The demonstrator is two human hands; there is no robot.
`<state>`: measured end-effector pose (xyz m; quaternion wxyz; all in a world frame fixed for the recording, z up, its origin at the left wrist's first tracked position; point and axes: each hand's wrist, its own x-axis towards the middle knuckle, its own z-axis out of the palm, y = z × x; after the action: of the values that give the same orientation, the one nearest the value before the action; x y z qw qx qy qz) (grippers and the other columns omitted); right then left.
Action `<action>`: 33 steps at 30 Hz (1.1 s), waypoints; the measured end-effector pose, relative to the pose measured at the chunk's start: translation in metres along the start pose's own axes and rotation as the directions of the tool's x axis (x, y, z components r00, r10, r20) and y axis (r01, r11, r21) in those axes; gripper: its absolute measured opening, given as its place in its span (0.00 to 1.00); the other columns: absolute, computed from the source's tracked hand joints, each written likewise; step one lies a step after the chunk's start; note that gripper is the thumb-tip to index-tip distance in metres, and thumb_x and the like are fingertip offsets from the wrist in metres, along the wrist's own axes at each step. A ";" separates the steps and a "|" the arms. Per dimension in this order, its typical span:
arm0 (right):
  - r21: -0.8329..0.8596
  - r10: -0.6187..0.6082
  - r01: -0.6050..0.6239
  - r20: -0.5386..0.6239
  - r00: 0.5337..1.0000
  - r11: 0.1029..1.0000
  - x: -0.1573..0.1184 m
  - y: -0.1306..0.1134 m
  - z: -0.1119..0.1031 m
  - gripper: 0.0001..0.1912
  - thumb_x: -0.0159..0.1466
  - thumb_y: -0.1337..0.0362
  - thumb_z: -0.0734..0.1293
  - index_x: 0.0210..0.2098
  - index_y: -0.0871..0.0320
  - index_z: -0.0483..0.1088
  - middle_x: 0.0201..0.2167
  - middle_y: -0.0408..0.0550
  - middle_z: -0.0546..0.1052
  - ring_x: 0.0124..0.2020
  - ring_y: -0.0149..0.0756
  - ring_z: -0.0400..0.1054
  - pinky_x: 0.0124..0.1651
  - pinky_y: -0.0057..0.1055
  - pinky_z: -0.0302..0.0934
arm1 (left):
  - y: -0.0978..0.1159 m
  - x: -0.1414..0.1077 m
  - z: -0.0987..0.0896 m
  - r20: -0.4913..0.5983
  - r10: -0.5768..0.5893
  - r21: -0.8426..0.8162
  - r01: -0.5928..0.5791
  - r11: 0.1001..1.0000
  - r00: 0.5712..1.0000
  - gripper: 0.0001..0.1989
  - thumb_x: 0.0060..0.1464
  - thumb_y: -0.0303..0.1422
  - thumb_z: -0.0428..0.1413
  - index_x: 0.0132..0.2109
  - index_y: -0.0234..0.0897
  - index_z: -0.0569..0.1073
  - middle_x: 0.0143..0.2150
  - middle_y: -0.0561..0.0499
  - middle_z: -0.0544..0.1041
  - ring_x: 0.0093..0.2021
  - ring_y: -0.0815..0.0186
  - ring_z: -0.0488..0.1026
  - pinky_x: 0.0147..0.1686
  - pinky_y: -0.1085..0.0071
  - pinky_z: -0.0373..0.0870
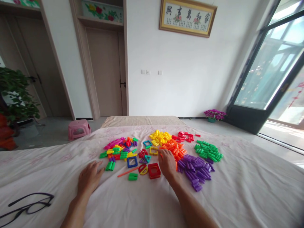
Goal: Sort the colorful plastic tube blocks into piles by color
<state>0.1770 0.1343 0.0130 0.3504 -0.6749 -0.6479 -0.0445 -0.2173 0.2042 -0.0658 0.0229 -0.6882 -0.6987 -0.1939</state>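
Observation:
My right hand (167, 163) is at the near left edge of a pile of orange plastic building pieces (174, 148). Its fingers curl down, and a bit of orange shows between them; the fingertips are partly hidden. On the cloth, my left hand (90, 177) lies palm down with fingers apart and holds nothing. It is nearest to a green piece (110, 166) at the edge of a mixed-colour heap (118, 152). Between the hands lie a red square frame (154, 171), a blue square frame (132, 162), red and yellow half-rings (143, 169) and a thin orange stick (128, 171).
Purple pieces (196, 169), green pieces (209, 150), yellow pieces (160, 137) and red pieces (182, 136) form separate piles. Eyeglasses (35, 202) rest at the near left. Beyond the cloth-covered surface (249, 177) stands a pink stool (79, 129).

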 end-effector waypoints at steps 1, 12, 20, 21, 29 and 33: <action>0.086 -0.033 0.031 0.022 0.999 0.996 -0.006 -0.003 0.007 0.15 0.70 0.65 0.59 0.49 0.54 0.76 0.46 0.52 0.79 0.50 0.42 0.70 0.55 0.36 0.61 | -0.001 0.000 0.000 -0.001 0.007 -0.005 -0.007 1.000 1.000 0.24 0.63 0.41 0.47 0.61 0.42 0.73 0.65 0.43 0.71 0.65 0.58 0.66 0.63 0.62 0.59; 0.521 -0.183 0.028 0.250 0.951 0.853 -0.028 -0.027 0.030 0.20 0.73 0.53 0.58 0.41 0.55 0.78 0.38 0.48 0.79 0.40 0.38 0.71 0.47 0.33 0.63 | -0.006 0.003 0.003 -0.013 0.068 -0.004 -0.068 0.998 0.998 0.25 0.63 0.41 0.45 0.61 0.37 0.74 0.64 0.40 0.72 0.65 0.55 0.67 0.63 0.59 0.60; 0.682 -0.004 -0.158 0.230 0.973 0.714 -0.026 -0.017 0.036 0.30 0.70 0.41 0.56 0.40 0.57 0.79 0.40 0.52 0.80 0.43 0.44 0.72 0.47 0.36 0.64 | -0.008 0.004 0.003 -0.025 0.068 -0.043 -0.069 0.997 0.997 0.24 0.62 0.40 0.46 0.60 0.37 0.74 0.63 0.41 0.73 0.64 0.56 0.68 0.62 0.60 0.62; 0.690 -0.003 -0.165 0.236 0.972 0.705 -0.026 -0.015 0.037 0.30 0.70 0.41 0.55 0.41 0.57 0.79 0.41 0.52 0.80 0.44 0.44 0.72 0.47 0.36 0.64 | -0.008 0.005 0.002 -0.030 0.067 -0.062 -0.068 0.996 0.997 0.24 0.62 0.41 0.46 0.59 0.37 0.74 0.62 0.41 0.74 0.63 0.56 0.69 0.62 0.61 0.62; 0.509 -0.169 0.066 0.159 0.973 0.858 -0.027 -0.026 0.022 0.17 0.71 0.54 0.60 0.43 0.56 0.77 0.40 0.50 0.79 0.45 0.42 0.70 0.50 0.38 0.60 | 0.009 0.002 -0.009 -0.045 0.163 -0.273 -0.169 0.947 0.986 0.25 0.63 0.49 0.46 0.49 0.38 0.79 0.55 0.44 0.80 0.58 0.58 0.73 0.61 0.63 0.65; 0.300 -0.408 0.343 0.191 0.893 0.890 -0.037 -0.045 0.013 0.09 0.64 0.60 0.68 0.43 0.53 0.76 0.39 0.49 0.78 0.46 0.44 0.66 0.54 0.42 0.56 | 0.015 -0.001 -0.011 -0.050 0.188 -0.275 -0.195 0.942 0.981 0.24 0.57 0.51 0.53 0.49 0.38 0.78 0.56 0.43 0.79 0.59 0.57 0.72 0.62 0.63 0.64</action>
<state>0.1252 0.1067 0.0030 0.3357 -0.4845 -0.8057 0.0579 -0.2052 0.1998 -0.0528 -0.0472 -0.7470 -0.5939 -0.2951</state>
